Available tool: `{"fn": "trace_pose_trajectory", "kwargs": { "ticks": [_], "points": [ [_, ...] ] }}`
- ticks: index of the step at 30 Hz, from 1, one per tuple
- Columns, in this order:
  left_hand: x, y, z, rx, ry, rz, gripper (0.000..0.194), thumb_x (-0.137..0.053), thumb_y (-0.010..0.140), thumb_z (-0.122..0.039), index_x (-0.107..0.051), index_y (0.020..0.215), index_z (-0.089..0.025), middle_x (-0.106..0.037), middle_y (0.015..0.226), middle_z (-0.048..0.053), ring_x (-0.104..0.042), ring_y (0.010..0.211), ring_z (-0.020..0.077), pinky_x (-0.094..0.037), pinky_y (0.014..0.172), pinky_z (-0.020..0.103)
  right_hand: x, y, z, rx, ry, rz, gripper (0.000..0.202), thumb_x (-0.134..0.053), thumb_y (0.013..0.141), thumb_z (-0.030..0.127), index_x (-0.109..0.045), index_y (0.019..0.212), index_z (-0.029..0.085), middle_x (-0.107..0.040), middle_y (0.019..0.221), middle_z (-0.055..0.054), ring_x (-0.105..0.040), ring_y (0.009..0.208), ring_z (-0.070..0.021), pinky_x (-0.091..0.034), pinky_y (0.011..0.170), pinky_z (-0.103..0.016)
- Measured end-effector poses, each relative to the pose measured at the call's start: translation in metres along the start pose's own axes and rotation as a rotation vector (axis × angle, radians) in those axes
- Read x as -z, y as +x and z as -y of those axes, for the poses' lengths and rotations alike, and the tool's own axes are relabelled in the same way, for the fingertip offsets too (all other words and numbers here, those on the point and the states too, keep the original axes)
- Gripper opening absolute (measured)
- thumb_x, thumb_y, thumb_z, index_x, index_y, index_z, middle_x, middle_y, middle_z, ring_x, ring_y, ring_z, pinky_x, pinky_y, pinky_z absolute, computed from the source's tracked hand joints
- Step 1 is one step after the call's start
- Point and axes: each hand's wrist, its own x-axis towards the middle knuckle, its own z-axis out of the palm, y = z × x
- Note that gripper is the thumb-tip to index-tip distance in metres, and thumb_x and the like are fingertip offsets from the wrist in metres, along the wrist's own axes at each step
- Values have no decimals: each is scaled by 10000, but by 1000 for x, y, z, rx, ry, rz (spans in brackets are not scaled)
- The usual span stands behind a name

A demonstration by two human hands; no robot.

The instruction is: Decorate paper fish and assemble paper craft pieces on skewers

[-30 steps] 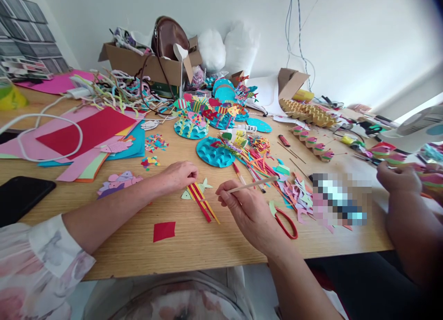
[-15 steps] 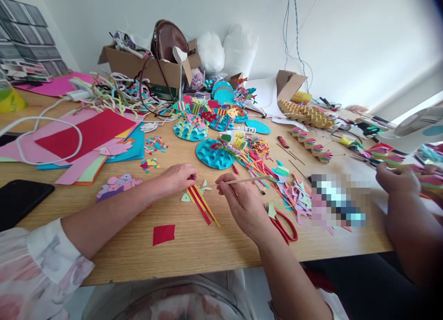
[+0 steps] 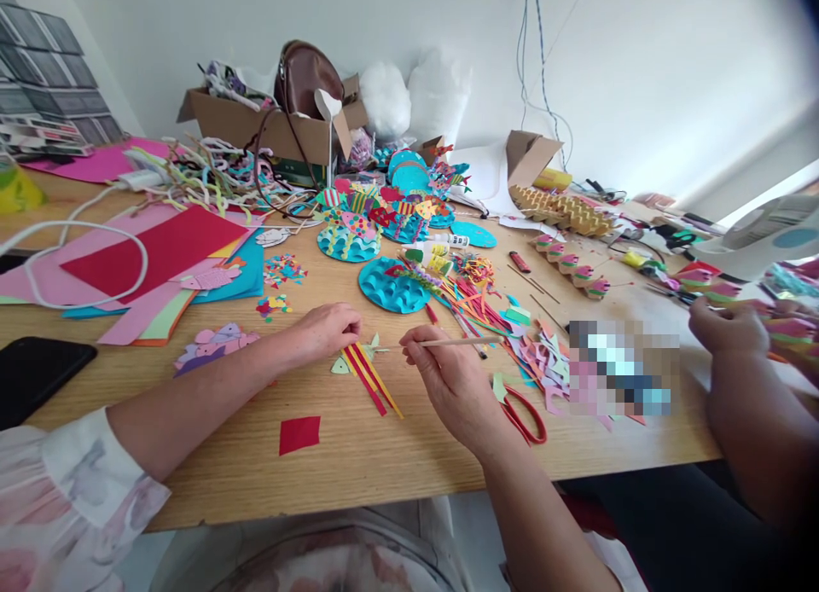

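Note:
My left hand (image 3: 329, 327) is closed with its fingertips at the upper ends of red and yellow paper strips (image 3: 371, 379), which fan out over the table. In my right hand (image 3: 444, 387) I pinch a slender pale wooden stick (image 3: 461, 342), its thin end pointing left toward the strips. Between the two hands lies a small pale green paper fish (image 3: 340, 366), partly covered by the strips. A red paper rectangle (image 3: 299, 435) lies nearer to me. Red-handled scissors (image 3: 525, 417) rest right of my right hand, a light green scrap over their blades.
Blue wavy discs (image 3: 395, 285) with paper fish stand at the back centre, by glue bottles (image 3: 435, 252). Paper sheets (image 3: 159, 251) and a black phone (image 3: 42, 374) lie left. Paper scraps (image 3: 541, 357) are on the right, where another person's hand (image 3: 729, 332) holds striped paper pieces.
The whole view has shifted slightly left. Both hands stay nearly in place on the strips and the stick, whose thin end shows a little more clearly now.

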Motion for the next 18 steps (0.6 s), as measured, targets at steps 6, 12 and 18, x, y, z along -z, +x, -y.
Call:
{"fn": "trace_pose_trajectory", "kwargs": {
  "ticks": [6,12,18],
  "points": [
    [0,0,0,11,7,13,75,-525,754,-185,-579,703,-186,-586,737,-2,-536,711,142,-365,627,232,4,-11,3,54,56,-35,170,-423,910,190,-590,882,184,-664,827,-52,-626,780,-156,-467,692,-253],
    [1,-1,-1,10,1,21,85,-511,758,-176,-575,703,-185,-588,748,-3,-539,724,142,-369,644,232,2,-33,-1,45,97,-67,165,-449,880,151,-606,876,199,-678,832,-46,-641,762,-147,-491,672,-236],
    [2,-1,-2,16,-1,19,95,-498,752,-173,-580,704,-184,-584,750,-1,-536,717,141,-370,643,235,-3,-47,-10,64,97,-24,205,-434,873,120,-613,938,194,-693,906,-60,-661,841,-152,-523,724,-235]
  ]
}}
